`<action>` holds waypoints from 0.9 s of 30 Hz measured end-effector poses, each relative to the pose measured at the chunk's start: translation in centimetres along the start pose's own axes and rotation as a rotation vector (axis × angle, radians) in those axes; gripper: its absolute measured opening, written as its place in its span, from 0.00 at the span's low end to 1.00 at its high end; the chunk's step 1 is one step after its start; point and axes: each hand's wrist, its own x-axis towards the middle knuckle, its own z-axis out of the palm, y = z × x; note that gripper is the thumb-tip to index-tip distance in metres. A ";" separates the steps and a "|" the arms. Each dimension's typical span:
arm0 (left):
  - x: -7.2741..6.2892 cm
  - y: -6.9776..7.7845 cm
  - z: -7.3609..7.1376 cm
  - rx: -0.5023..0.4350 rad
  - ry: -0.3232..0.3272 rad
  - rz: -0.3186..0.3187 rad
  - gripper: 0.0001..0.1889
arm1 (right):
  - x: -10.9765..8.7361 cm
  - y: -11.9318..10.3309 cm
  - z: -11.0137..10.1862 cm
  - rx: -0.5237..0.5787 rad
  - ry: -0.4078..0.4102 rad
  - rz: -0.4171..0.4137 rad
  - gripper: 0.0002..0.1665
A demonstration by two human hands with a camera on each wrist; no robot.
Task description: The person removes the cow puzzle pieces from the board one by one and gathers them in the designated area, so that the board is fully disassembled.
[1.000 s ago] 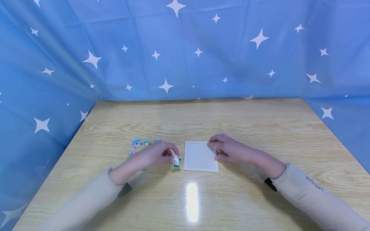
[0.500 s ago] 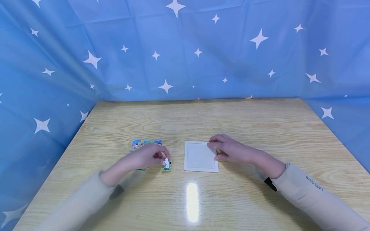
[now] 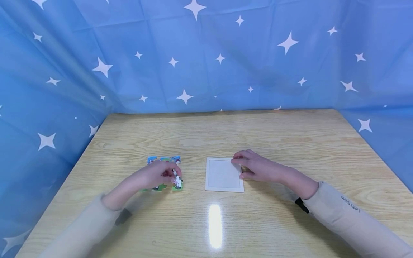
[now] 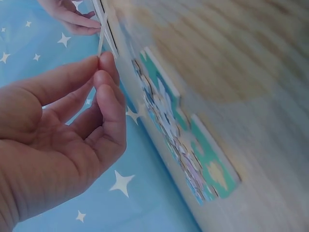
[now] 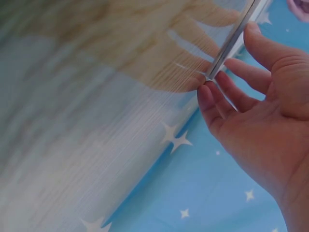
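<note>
A jigsaw piece (image 3: 178,182), green below with a white animal figure, is pinched between the thumb and fingertips of my left hand (image 3: 156,175). In the left wrist view that piece (image 4: 102,35) shows as a thin pale edge, raised off the table. Several other colourful jigsaw pieces (image 4: 166,113) lie close together, partly covered by the left hand in the head view. My right hand (image 3: 258,166) rests on the right side of a white square puzzle tray (image 3: 222,189), fingers at the far corner, thumb against the edge. No pieces lie in the tray.
The light wood table (image 3: 277,132) carries a bright light reflection in front of the tray. Blue cloth (image 3: 245,43) with white stars hangs behind the table and at both sides.
My left hand has moved left with the jigsaw piece, away from the tray and over toward the other pieces. The right hand and the tray have stayed put.
</note>
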 end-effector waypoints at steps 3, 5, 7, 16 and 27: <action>-0.2 -0.2 -0.1 0.010 0.002 -0.021 0.09 | 0.0 0.1 0.0 0.003 -0.002 0.008 0.29; -0.3 -0.2 -0.1 0.020 0.002 -0.036 0.09 | 0.0 0.2 0.1 -0.006 0.000 0.005 0.29; -0.3 -0.3 -0.2 0.031 0.001 -0.046 0.09 | 0.0 0.1 0.0 -0.009 0.000 0.003 0.29; -0.3 -0.5 -0.3 0.058 -0.009 -0.062 0.09 | 0.1 0.1 0.1 -0.009 0.000 -0.008 0.29; -0.4 -0.5 0.0 0.164 0.025 -0.046 0.08 | -0.2 1.2 0.6 -0.003 0.040 -0.068 0.29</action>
